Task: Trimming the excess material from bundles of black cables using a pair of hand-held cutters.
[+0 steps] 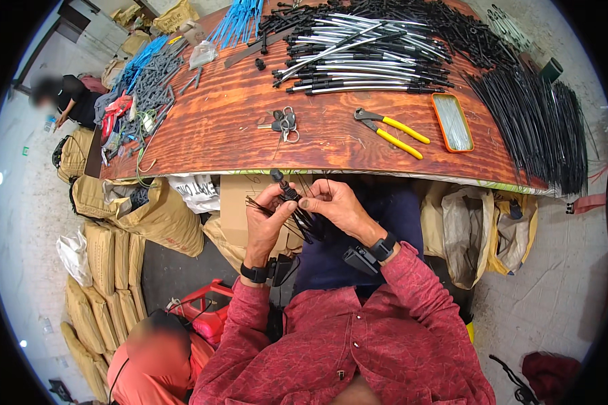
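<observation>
Above my lap, just off the table's near edge, my left hand (265,214) is closed round a black ribbed plastic fitting (290,193) with a rounded dark cap. Thin black strands (307,228) hang in a loose bundle below the fitting and also poke out beside my left fingers. My right hand (341,208) is closed in a pinch, its thumb tip right against the fitting. What sits between the right fingertips is too small and hidden to make out.
On the wooden table (216,135) lie keys (285,123), yellow-handled pliers (392,133), an orange-rimmed tin (452,123) of thin pins, silver-and-black tubes (365,57) and black strands (537,118). Sacks (159,219) stand below. One person sits close at lower left; another is farther back.
</observation>
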Motion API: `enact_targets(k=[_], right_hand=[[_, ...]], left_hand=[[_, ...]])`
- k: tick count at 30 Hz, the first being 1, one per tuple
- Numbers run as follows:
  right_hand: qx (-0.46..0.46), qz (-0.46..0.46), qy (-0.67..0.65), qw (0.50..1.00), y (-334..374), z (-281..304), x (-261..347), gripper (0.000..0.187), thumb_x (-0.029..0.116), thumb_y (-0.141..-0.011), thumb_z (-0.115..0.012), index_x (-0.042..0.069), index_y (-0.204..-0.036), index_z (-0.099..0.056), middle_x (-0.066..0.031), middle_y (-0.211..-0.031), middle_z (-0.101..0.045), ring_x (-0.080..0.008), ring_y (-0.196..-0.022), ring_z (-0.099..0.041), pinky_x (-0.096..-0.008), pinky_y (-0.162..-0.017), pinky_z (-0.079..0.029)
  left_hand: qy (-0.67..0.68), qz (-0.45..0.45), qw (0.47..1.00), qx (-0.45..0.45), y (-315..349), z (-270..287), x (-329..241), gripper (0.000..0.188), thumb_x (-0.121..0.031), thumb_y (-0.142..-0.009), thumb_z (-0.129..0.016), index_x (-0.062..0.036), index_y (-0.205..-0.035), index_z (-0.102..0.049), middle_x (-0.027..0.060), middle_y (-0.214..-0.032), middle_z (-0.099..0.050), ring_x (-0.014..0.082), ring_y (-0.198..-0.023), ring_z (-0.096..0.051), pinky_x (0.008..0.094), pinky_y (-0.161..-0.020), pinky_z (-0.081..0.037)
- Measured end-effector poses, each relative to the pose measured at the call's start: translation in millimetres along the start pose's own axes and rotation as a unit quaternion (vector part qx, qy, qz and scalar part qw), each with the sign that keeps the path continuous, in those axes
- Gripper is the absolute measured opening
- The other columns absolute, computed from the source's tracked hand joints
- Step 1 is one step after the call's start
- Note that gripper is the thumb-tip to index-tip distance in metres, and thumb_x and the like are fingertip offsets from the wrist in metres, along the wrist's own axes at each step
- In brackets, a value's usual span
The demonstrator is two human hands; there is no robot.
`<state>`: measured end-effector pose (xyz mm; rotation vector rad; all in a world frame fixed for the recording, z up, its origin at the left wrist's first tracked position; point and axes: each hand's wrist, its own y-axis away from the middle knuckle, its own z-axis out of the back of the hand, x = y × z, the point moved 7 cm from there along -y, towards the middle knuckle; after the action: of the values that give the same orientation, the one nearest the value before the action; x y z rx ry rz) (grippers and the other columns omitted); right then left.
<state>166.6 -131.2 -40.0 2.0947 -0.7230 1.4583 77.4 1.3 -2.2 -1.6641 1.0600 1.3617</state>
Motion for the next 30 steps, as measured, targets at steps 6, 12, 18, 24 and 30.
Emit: enact_targets(k=[6,12,18,24,30], right_hand=[[0.000,0.017,-0.053,0.998,-3.1,-0.6,7.4,0.017,0.013,-0.088,-0.077,0.002,-0.085,-0.064,0.0057,-0.077,-0.061,-0.0009,-0.070,-0.051,-0.0210,-0.060,-0.043],[0.001,0.002,-0.025,1.000,1.3,-1.2,12.1,0.014,0.011,-0.089,-0.076,0.000,-0.090,-0.066,0.0045,-0.080,-0.064,-0.0014,-0.073,-0.053,-0.0214,-0.063,-0.045],[-0.020,0.020,-0.015,0.999,1.2,0.7,11.1,0.013,0.010,-0.090,-0.074,-0.001,-0.092,-0.068,0.0048,-0.082,-0.064,-0.0011,-0.075,-0.053,-0.0211,-0.064,-0.045],[-0.030,0.008,-0.017,0.999,-1.3,4.0,5.9,0.014,0.011,-0.089,-0.075,-0.001,-0.091,-0.068,0.0047,-0.082,-0.064,-0.0016,-0.076,-0.054,-0.0208,-0.066,-0.046],[0.005,-0.014,-0.034,0.999,1.6,-2.8,12.8,0.016,0.013,-0.089,-0.076,-0.001,-0.092,-0.068,0.0042,-0.083,-0.065,-0.0019,-0.078,-0.055,-0.0207,-0.067,-0.047]], left_hand=[[-0.010,-0.005,0.999,0.037,2.7,-4.6,-7.3,0.040,-0.005,-0.084,-0.076,0.0018,-0.122,-0.064,0.0075,-0.110,-0.069,0.0142,-0.097,-0.064,0.0284,-0.087,-0.051],[0.014,0.014,1.000,0.014,1.7,-1.8,2.7,0.038,-0.005,-0.086,-0.075,0.0007,-0.121,-0.063,0.0057,-0.108,-0.068,0.0128,-0.097,-0.063,0.0271,-0.085,-0.050],[-0.043,-0.017,0.999,0.019,-6.3,-5.8,-1.6,0.032,-0.005,-0.089,-0.072,-0.0003,-0.119,-0.062,0.0011,-0.103,-0.065,0.0088,-0.088,-0.059,0.0244,-0.080,-0.049],[-0.087,-0.044,0.995,0.024,-12.3,-12.2,-3.5,0.029,-0.003,-0.090,-0.070,-0.0001,-0.117,-0.062,0.0017,-0.101,-0.064,0.0091,-0.089,-0.059,0.0244,-0.081,-0.049],[-0.030,-0.023,0.999,0.028,-8.1,-1.0,-3.4,0.035,-0.002,-0.085,-0.074,0.0005,-0.118,-0.063,0.0054,-0.105,-0.068,0.0133,-0.094,-0.064,0.0275,-0.086,-0.051]])
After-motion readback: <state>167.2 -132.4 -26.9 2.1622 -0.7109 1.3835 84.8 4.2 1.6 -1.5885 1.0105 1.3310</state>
